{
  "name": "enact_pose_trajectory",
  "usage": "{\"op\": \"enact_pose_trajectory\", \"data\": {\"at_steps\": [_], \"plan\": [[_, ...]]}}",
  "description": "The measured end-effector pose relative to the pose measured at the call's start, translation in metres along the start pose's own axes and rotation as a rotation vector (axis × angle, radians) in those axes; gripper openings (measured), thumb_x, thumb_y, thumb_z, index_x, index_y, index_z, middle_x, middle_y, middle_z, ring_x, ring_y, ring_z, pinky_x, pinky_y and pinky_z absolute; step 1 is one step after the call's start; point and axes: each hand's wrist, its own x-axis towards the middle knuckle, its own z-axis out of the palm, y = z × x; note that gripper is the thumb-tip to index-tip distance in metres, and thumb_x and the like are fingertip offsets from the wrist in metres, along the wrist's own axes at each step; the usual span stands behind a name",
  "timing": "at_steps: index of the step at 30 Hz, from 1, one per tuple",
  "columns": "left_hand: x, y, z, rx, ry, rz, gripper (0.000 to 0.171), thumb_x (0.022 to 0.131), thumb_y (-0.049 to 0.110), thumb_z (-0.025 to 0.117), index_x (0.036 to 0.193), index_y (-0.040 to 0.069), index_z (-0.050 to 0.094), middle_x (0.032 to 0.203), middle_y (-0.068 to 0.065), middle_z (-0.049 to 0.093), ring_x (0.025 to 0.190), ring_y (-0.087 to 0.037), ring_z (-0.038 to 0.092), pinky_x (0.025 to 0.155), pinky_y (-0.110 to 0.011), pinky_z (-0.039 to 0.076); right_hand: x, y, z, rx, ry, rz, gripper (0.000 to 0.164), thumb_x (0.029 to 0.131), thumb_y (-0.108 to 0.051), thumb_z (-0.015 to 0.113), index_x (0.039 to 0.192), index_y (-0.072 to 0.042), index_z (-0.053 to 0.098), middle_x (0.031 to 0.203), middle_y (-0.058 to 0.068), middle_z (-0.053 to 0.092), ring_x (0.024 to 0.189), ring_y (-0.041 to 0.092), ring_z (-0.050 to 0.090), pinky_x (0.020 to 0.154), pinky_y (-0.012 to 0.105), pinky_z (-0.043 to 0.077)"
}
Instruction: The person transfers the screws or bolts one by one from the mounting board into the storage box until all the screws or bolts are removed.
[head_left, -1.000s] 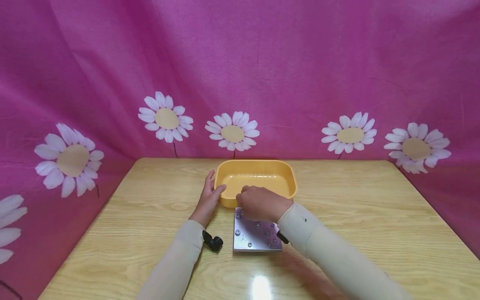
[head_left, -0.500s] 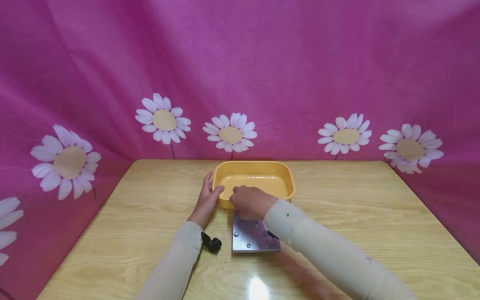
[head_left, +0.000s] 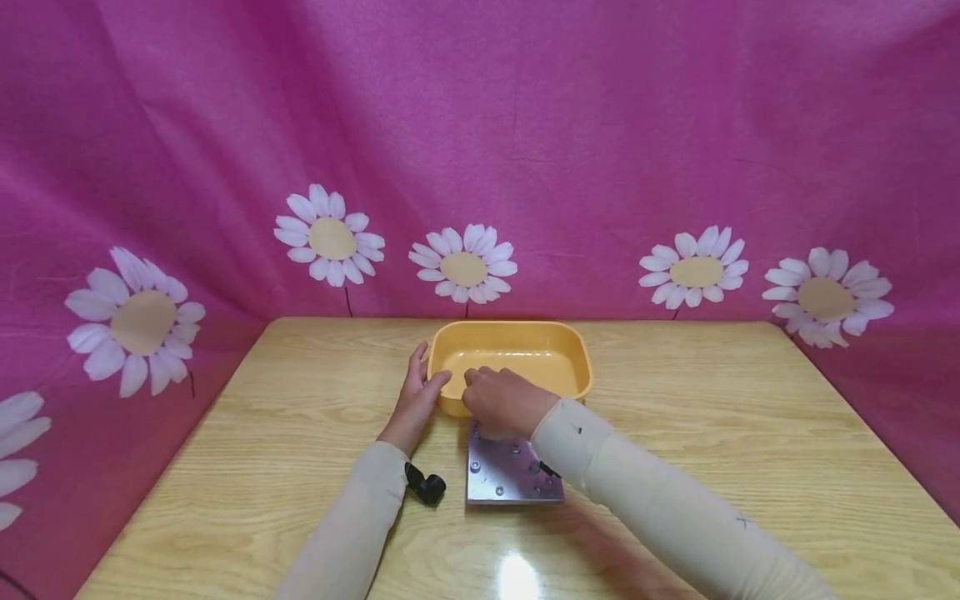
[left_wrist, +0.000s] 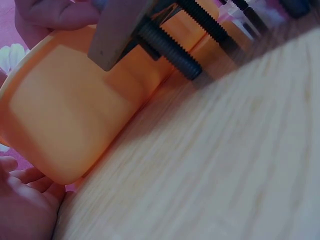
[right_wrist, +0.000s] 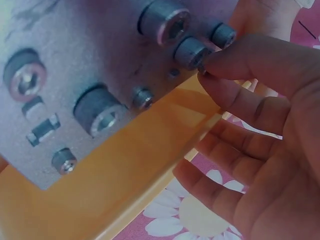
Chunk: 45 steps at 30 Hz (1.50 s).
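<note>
My left hand (head_left: 416, 400) holds the left end of a yellow plastic tub (head_left: 585, 367), thumb over the rim and fingers along the outside. My right hand (head_left: 506, 404) is over the far-left corner of a metal plate (head_left: 498, 467). Its thumb and index finger pinch a small screw (right_wrist: 201, 69), mostly hidden by the fingertips. Close beside the pinch sits a socket-head bolt (right_wrist: 192, 52) in the plate. Several other bolts (right_wrist: 100, 110) of different sizes stand in it. Threaded shanks (left_wrist: 172, 52) stick out under the plate in the left wrist view.
All of this stands on a wooden table (head_left: 712, 433). The tub is right behind the plate, near the table's far edge. A black wrist camera (head_left: 426, 483) hangs at the left sleeve. A pink cloth (head_left: 570, 150) with daisies surrounds the far and side edges.
Over the first half second my right hand shifted slightly left over the plate's far-left corner; since then it has barely moved. The left hand, tub and plate stay in place.
</note>
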Motion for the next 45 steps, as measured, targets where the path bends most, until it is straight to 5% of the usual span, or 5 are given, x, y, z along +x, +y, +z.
{"op": "enact_pose_trajectory", "data": {"at_steps": [15, 21, 29, 35, 45], "plan": [[-0.003, 0.005, -0.002, -0.036, -0.047, 0.006, 0.074, 0.095, 0.022, 0.053, 0.155, 0.020, 0.009, 0.155, -0.013, 0.028, 0.136, -0.027, 0.037, 0.112, -0.039, 0.033, -0.012, 0.017, -0.022, 0.151, 0.094, -0.035, 0.016, 0.078, -0.023, 0.077, 0.082, -0.011, 0.067, 0.100, 0.002, 0.057, 0.076, 0.013, 0.054, 0.069, 0.025, 0.052], [0.000, -0.001, -0.001, -0.034, -0.022, 0.036, 0.073, 0.093, 0.024, 0.054, 0.155, 0.022, 0.014, 0.154, -0.011, 0.032, 0.135, -0.026, 0.040, 0.111, -0.039, 0.033, -0.025, 0.047, -0.030, 0.369, 0.155, -0.025, 0.009, 0.081, -0.020, 0.073, 0.079, -0.014, 0.067, 0.117, 0.007, 0.059, 0.102, 0.022, 0.059, 0.091, 0.031, 0.051], [0.000, -0.001, 0.000, -0.028, -0.021, 0.035, 0.074, 0.093, 0.024, 0.055, 0.155, 0.021, 0.014, 0.154, -0.011, 0.030, 0.136, -0.025, 0.038, 0.111, -0.039, 0.034, -0.049, 0.088, -0.006, 0.664, 0.378, 0.099, 0.006, 0.077, -0.014, 0.066, 0.072, -0.015, 0.064, 0.122, 0.015, 0.061, 0.117, 0.031, 0.053, 0.102, 0.046, 0.043], [-0.001, 0.000, -0.001, -0.018, -0.014, 0.033, 0.074, 0.093, 0.023, 0.054, 0.155, 0.021, 0.015, 0.154, -0.011, 0.031, 0.136, -0.025, 0.037, 0.112, -0.039, 0.033, -0.055, 0.099, 0.019, 0.767, 0.504, 0.210, 0.005, 0.077, -0.013, 0.063, 0.073, -0.013, 0.064, 0.118, 0.019, 0.063, 0.115, 0.033, 0.055, 0.101, 0.048, 0.042], [-0.001, 0.002, 0.001, 0.007, -0.005, -0.003, 0.075, 0.089, 0.017, 0.054, 0.154, 0.023, 0.017, 0.155, -0.008, 0.032, 0.137, -0.025, 0.037, 0.110, -0.038, 0.036, -0.053, 0.094, 0.053, 0.908, 0.469, 0.402, 0.005, 0.080, -0.017, 0.067, 0.079, -0.012, 0.066, 0.116, 0.010, 0.062, 0.109, 0.029, 0.053, 0.099, 0.045, 0.044]]}}
